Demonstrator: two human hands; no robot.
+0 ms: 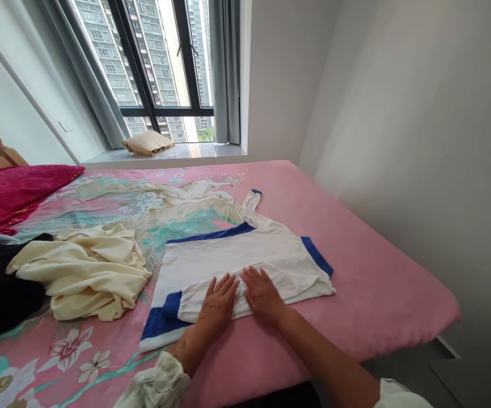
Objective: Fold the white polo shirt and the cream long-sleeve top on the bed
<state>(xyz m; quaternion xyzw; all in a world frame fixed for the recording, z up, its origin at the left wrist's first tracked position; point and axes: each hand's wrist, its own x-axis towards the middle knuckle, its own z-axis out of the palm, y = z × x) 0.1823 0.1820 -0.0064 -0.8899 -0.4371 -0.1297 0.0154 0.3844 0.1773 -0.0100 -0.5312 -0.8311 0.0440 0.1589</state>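
A white shirt with blue trim (215, 255) lies spread on the bed, its near side folded inward. One sleeve with a blue cuff lies along the near edge, and the other sleeve sticks out at the far side. My left hand (219, 300) rests flat on the folded part, close to the blue cuff. Beside it, my right hand (263, 292) presses flat on the same cloth, fingers stretched out. Neither hand grips anything. The fingertips of the two hands nearly meet.
Left of the shirt lies a crumpled cream cloth (88, 269), with a black garment (3, 289) beyond it. A red pillow (20, 190) is near the wooden headboard (5, 153). The pink bed (368, 283) ends near the right wall. A brown package (147, 143) sits on the windowsill.
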